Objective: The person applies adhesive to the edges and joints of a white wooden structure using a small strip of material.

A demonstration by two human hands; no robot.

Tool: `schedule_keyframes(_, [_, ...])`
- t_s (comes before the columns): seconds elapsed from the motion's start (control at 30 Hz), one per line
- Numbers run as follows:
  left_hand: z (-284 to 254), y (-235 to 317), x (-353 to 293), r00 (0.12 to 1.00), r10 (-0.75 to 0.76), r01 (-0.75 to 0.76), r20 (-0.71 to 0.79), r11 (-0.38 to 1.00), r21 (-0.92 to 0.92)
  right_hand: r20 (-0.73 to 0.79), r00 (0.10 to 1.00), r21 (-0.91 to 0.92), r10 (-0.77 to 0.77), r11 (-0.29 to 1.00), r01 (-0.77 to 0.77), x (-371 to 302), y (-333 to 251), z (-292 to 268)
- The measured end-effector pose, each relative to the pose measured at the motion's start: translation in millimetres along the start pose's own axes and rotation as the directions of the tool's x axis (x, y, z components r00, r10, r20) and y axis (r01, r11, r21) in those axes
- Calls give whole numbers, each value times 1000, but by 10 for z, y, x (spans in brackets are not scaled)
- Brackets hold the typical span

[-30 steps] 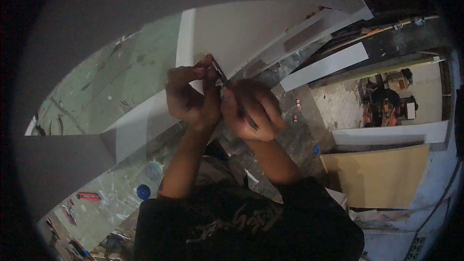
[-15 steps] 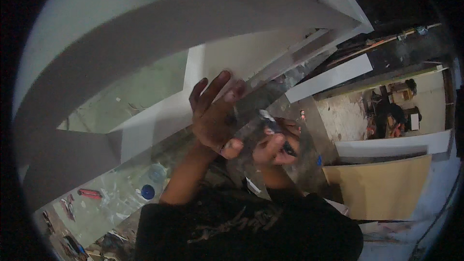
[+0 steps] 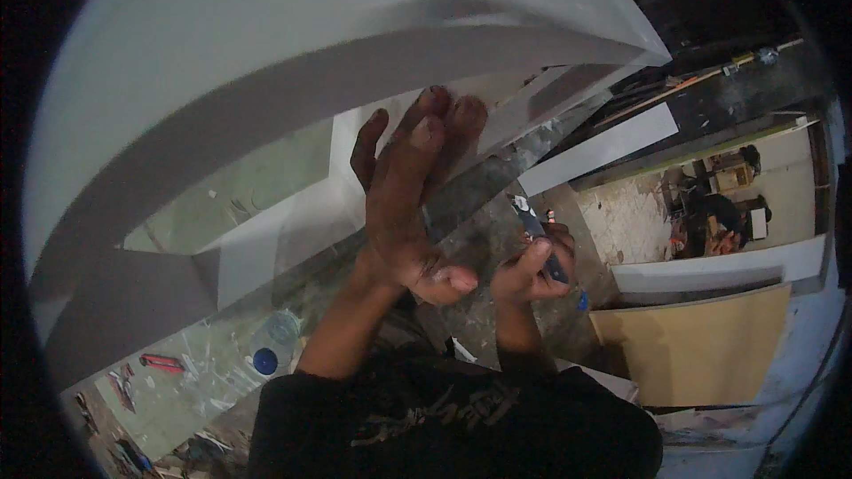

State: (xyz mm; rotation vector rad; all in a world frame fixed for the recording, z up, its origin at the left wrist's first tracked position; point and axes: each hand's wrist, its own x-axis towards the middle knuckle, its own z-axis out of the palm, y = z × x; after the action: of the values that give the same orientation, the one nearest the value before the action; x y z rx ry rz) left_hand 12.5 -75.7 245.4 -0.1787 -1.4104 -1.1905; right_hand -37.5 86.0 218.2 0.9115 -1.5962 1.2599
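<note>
While right hand [image 3: 524, 278] grips dark tool [image 3: 532, 224], long axis points forward-left

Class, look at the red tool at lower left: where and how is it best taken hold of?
Probably across the middle of the red tool, from above, pinching its two long edges: it is slim and lies on the green surface with nothing on top of it.

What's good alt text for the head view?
A person's bare right hand grips a small dark object with a pale tip; the left hand is open. A large white panel fills the upper left. At lower left are a clear plastic bottle with a blue cap and a slim red tool.
</note>
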Motion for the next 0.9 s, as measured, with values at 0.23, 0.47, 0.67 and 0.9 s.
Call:
schedule_keyframes(0.23, [131, 14, 305, 966, 226, -204, -127, 965, 164, -13, 997, 23, 82, 996, -82, -18, 40, 0])
schedule_keyframes(0.47, [7, -48, 63, 983, 147, -127, -110, 977, 172, -82, 983, -39, 164, 985, -168, -24, 52, 12])
schedule_keyframes(0.67, [62, -53, 128, 977, 171, -158, -131, 982, 101, -102, 962, 27, 253, 968, -251, -86, 110, -6])
schedule_keyframes(0.9, [-9, -20, 169, 970, 203, -200, -132, 979, 36, -121, 974, -3, 192, 981, -194, -145, 187, -22])
